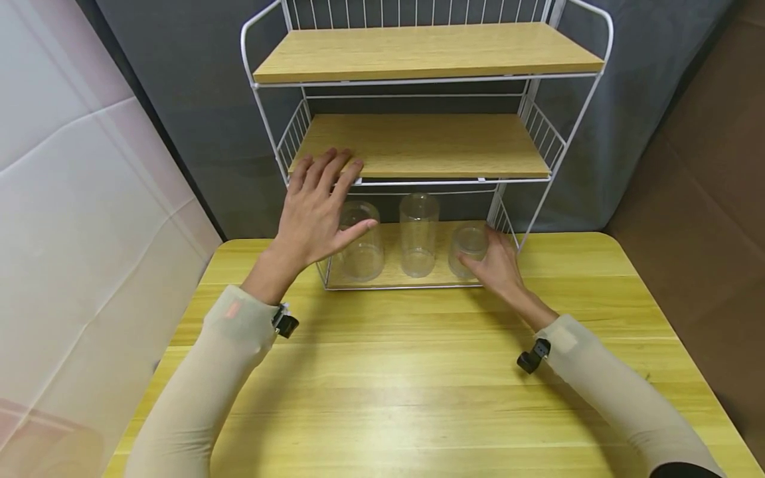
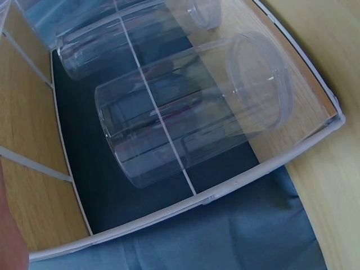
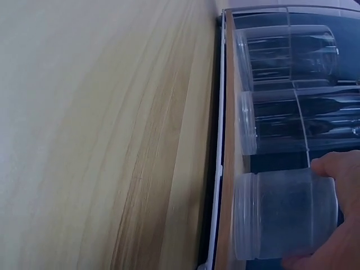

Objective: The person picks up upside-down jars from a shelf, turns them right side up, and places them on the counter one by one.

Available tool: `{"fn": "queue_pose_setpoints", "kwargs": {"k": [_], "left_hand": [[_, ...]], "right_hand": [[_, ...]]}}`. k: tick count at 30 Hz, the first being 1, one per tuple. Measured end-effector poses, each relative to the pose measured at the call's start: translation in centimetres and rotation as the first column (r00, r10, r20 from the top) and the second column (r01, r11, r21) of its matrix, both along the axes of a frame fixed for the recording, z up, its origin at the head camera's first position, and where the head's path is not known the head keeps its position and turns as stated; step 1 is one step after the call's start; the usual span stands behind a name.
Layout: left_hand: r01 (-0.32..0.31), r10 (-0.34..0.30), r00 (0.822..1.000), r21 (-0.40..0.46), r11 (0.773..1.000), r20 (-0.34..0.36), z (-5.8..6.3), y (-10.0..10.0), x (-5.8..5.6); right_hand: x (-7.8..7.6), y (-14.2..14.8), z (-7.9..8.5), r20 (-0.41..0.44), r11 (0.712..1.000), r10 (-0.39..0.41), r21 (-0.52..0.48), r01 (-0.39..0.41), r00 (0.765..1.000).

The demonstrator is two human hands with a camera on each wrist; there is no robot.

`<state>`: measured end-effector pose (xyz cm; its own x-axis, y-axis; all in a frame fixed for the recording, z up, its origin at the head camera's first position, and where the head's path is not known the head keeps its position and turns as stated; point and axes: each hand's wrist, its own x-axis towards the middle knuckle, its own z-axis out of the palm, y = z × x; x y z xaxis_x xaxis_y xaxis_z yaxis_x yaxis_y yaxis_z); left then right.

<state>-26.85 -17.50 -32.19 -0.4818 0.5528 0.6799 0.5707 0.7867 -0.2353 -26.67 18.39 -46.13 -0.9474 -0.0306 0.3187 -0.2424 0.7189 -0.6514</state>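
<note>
My right hand (image 1: 499, 265) grips a short clear jar (image 3: 287, 216) at the right end of the bottom shelf (image 1: 388, 279), thumb on one side and fingers on the other. The jar stands on the shelf board. With its fingers spread, my left hand (image 1: 313, 216) is at the left front edge of the middle shelf (image 1: 418, 143); whether it touches the edge I cannot tell. Partly behind that hand stands a wide clear jar (image 1: 364, 252), seen sideways in the left wrist view. Between the two jars is a tall, narrow clear jar (image 1: 418, 236).
The white wire rack has a wooden top shelf (image 1: 427, 50) and thin side rails (image 1: 544, 136). It stands at the back of a light wooden table (image 1: 394, 378). Behind hangs a dark grey cloth (image 1: 179, 99); a white sheet (image 1: 89, 199) borders the left and a brown one (image 1: 699, 199) the right.
</note>
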Motion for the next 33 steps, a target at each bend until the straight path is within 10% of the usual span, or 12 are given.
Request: {"fn": "queue_pose_setpoints", "kwargs": {"k": [33], "left_hand": [[0.029, -0.03, 0.999, 0.03, 0.999, 0.028, -0.2, -0.2, 0.5]], "right_hand": [[6.1, -1.1, 3.3, -0.007, 0.984, 0.176, 0.028, -0.176, 0.984]]}}
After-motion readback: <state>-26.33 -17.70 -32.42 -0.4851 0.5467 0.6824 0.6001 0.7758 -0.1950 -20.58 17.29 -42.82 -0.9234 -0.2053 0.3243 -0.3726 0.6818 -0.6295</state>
